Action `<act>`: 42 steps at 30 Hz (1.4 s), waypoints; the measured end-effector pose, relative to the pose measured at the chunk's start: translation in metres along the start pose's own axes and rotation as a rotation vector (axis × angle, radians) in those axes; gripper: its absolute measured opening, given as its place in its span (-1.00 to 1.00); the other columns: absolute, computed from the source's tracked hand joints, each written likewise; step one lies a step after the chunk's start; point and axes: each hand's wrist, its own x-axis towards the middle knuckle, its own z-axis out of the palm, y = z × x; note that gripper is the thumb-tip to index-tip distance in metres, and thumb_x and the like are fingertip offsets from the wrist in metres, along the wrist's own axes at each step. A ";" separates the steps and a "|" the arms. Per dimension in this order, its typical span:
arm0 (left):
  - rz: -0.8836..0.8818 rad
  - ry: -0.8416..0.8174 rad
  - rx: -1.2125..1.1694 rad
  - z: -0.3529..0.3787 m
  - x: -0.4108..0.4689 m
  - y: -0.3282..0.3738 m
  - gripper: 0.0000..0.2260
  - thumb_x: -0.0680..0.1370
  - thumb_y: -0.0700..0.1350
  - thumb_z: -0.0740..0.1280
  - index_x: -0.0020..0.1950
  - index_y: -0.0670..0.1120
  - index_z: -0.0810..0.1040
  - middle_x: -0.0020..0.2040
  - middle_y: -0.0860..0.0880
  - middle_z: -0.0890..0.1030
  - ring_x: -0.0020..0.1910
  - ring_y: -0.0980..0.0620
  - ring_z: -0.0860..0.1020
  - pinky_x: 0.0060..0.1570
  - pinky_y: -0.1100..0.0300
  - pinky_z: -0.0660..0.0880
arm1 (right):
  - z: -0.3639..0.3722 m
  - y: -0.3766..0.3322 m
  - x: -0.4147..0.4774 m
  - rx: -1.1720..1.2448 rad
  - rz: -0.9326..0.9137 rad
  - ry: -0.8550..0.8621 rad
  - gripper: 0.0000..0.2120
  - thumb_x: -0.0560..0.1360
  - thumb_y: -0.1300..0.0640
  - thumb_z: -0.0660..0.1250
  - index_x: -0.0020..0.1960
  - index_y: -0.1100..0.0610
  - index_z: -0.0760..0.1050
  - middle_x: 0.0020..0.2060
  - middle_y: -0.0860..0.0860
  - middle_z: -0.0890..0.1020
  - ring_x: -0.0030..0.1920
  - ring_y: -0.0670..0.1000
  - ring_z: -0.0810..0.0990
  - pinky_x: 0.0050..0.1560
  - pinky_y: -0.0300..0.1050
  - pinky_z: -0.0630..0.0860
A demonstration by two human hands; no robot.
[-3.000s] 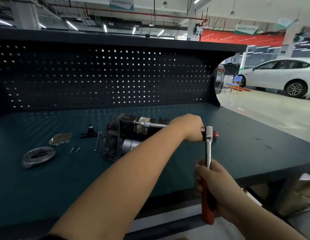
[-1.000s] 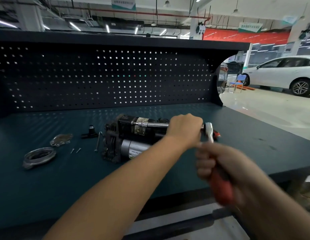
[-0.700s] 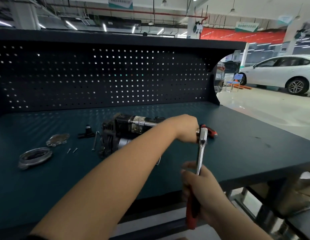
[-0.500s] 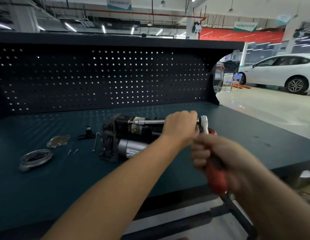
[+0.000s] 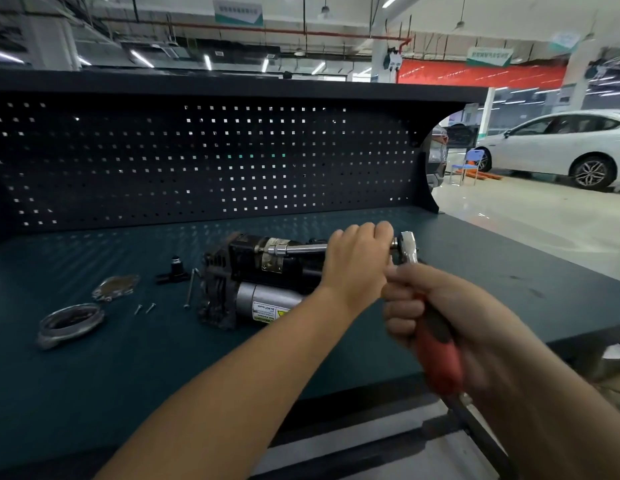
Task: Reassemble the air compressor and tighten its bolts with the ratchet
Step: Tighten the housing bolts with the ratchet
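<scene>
Workbench (image 5: 94, 393): bears the air compressor (image 5: 253, 282) on its side, left of centre, long axis pointing at the hands
Left hand (image 5: 357, 268): curled round the extension bar (image 5: 298, 250) beside the head of the ratchet (image 5: 440, 362); judged to keep the socket square on the bolt
Right hand (image 5: 474, 317): fisted on the ratchet's red handle, blurred; judged mid-swing
Relative position: left hand over the air compressor's right end, right hand nearer the bench edge, clear of it
Loose ring (image 5: 71, 323), screws (image 5: 144, 308): left of the air compressor, unfitted
</scene>
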 end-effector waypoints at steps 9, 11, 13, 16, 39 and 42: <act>0.062 -0.648 -0.113 -0.015 0.028 -0.011 -0.77 0.39 -0.14 0.31 -0.44 -0.06 0.34 -0.42 0.03 0.40 -0.42 0.02 0.39 -0.48 0.23 0.18 | -0.032 0.055 0.006 -0.604 -0.057 0.236 -0.92 0.57 0.29 0.23 -0.09 0.19 0.37 -0.49 0.04 0.36 -0.52 -0.02 0.34 -0.45 -0.14 0.34; -0.001 -0.472 -0.108 -0.015 0.023 -0.012 -0.82 0.39 -0.15 0.32 -0.35 -0.06 0.35 -0.34 -0.01 0.48 -0.32 -0.06 0.46 -0.42 0.20 0.21 | -0.013 0.031 0.003 -0.329 -0.036 0.117 -0.77 0.56 0.31 0.21 -0.25 0.15 0.32 -0.56 -0.02 0.32 -0.60 -0.09 0.29 -0.58 -0.25 0.30; -0.011 -0.159 0.017 -0.005 0.006 -0.007 -0.89 0.44 -0.14 0.33 -0.19 -0.05 0.40 -0.19 -0.05 0.56 -0.17 -0.13 0.52 -0.29 0.13 0.26 | 0.006 -0.002 -0.002 0.038 0.021 0.004 -0.73 0.55 0.30 0.18 -0.31 0.14 0.29 -0.59 -0.04 0.29 -0.66 -0.15 0.28 -0.67 -0.32 0.27; 0.000 -0.088 0.036 0.007 -0.007 -0.003 -0.93 0.50 -0.11 0.29 -0.08 -0.09 0.48 -0.13 -0.09 0.60 -0.11 -0.16 0.56 -0.25 0.10 0.26 | 0.013 -0.010 -0.005 0.175 0.063 -0.019 -0.72 0.55 0.30 0.13 -0.33 0.16 0.30 -0.60 -0.04 0.29 -0.67 -0.16 0.28 -0.68 -0.35 0.27; -0.024 -0.460 -0.117 -0.017 0.016 -0.010 -0.86 0.47 -0.08 0.29 -0.28 -0.04 0.44 -0.29 -0.01 0.53 -0.19 -0.13 0.52 -0.36 0.16 0.24 | -0.009 0.031 0.003 -0.212 0.017 0.134 -0.80 0.61 0.30 0.08 -0.18 0.16 0.34 -0.57 -0.02 0.31 -0.64 -0.10 0.25 -0.63 -0.27 0.24; -0.004 -0.168 0.026 -0.009 0.005 0.004 -0.90 0.53 -0.15 0.19 -0.03 -0.11 0.46 -0.04 -0.12 0.60 -0.03 -0.18 0.53 -0.19 0.08 0.24 | 0.010 0.002 0.003 0.042 0.057 0.045 -0.70 0.60 0.27 0.06 -0.30 0.14 0.26 -0.60 -0.05 0.30 -0.69 -0.16 0.25 -0.69 -0.36 0.23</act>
